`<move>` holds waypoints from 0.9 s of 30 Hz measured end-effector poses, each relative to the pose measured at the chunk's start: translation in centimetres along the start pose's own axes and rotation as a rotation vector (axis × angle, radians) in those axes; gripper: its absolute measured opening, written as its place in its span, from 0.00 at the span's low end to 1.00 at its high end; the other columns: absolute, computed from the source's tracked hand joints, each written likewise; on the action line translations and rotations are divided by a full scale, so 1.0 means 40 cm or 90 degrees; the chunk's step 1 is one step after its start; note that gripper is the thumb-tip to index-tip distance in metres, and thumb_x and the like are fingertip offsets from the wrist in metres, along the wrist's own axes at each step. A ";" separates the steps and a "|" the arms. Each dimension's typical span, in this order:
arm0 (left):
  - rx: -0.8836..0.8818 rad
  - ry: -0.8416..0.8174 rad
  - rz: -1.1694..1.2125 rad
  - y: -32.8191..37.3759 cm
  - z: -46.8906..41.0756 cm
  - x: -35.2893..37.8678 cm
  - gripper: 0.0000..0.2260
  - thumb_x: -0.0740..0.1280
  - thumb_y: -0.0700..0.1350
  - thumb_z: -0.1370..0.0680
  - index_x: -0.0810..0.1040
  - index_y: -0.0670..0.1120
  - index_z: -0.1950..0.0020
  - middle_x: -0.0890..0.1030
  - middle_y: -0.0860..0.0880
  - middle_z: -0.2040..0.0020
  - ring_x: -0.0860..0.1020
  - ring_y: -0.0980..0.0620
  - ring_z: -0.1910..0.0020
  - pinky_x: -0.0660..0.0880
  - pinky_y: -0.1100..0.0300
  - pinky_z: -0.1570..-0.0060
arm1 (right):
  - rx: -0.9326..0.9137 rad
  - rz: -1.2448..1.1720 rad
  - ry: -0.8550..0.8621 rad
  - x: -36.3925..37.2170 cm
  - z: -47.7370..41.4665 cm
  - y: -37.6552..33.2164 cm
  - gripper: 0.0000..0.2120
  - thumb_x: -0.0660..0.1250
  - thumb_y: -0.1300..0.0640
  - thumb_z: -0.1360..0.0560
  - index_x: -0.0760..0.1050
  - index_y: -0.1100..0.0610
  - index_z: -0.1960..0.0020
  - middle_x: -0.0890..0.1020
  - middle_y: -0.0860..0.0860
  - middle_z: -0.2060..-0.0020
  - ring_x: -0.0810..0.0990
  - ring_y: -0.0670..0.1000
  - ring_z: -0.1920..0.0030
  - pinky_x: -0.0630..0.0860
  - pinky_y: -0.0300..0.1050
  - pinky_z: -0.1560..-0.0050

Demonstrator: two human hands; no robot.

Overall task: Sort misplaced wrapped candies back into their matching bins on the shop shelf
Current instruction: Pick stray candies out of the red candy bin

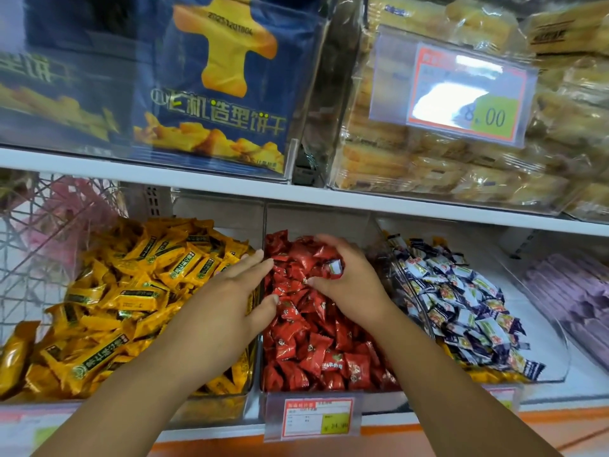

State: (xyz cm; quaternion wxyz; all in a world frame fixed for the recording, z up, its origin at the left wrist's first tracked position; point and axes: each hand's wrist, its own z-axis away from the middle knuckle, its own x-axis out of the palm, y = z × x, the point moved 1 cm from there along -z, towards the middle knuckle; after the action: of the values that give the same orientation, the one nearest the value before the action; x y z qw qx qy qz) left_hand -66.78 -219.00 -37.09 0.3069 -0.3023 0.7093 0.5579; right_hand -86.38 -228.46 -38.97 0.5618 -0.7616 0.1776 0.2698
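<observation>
curling round a blue-and-white candy (336, 267) in the red bin (316, 222), the right hand (349, 288) pinches it; the left hand (230, 291) lies flat, fingers straight. light and slippery, likely best held mid-body.

Open bins (259, 357) under low shelf board (296, 196)

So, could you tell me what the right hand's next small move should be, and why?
Probably carry the white-patched candy right to the blue-and-white bin and let go. The right hand is over the red bin, fingers curled round it, and it seems to match those pieces.
</observation>
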 end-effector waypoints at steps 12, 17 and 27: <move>-0.029 -0.008 -0.042 0.020 0.010 -0.003 0.27 0.58 0.58 0.20 0.56 0.58 0.23 0.50 0.59 0.22 0.50 0.58 0.23 0.50 0.63 0.28 | 0.016 -0.136 -0.104 -0.039 0.097 -0.028 0.41 0.75 0.61 0.29 0.60 0.29 0.31 0.64 0.38 0.31 0.69 0.39 0.34 0.76 0.37 0.42; -0.038 -0.031 -0.083 0.037 0.022 -0.002 0.30 0.58 0.59 0.20 0.51 0.56 0.21 0.47 0.58 0.21 0.44 0.58 0.23 0.45 0.62 0.27 | -0.007 0.100 -0.154 -0.072 0.117 -0.022 0.24 0.66 0.57 0.22 0.67 0.39 0.30 0.66 0.42 0.29 0.58 0.41 0.26 0.56 0.36 0.29; -0.050 -0.053 -0.134 0.057 0.032 -0.006 0.30 0.57 0.57 0.19 0.49 0.53 0.21 0.45 0.55 0.21 0.43 0.56 0.23 0.45 0.59 0.25 | -0.115 0.259 0.006 -0.060 0.140 -0.024 0.11 0.68 0.50 0.24 0.81 0.51 0.44 0.76 0.44 0.47 0.73 0.42 0.45 0.65 0.28 0.45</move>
State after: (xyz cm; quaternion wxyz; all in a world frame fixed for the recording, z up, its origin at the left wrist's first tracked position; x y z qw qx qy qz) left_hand -68.28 -217.28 -35.76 0.3811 -0.3635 0.6381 0.5617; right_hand -88.90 -222.90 -38.04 0.4240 -0.7586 0.3054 0.3892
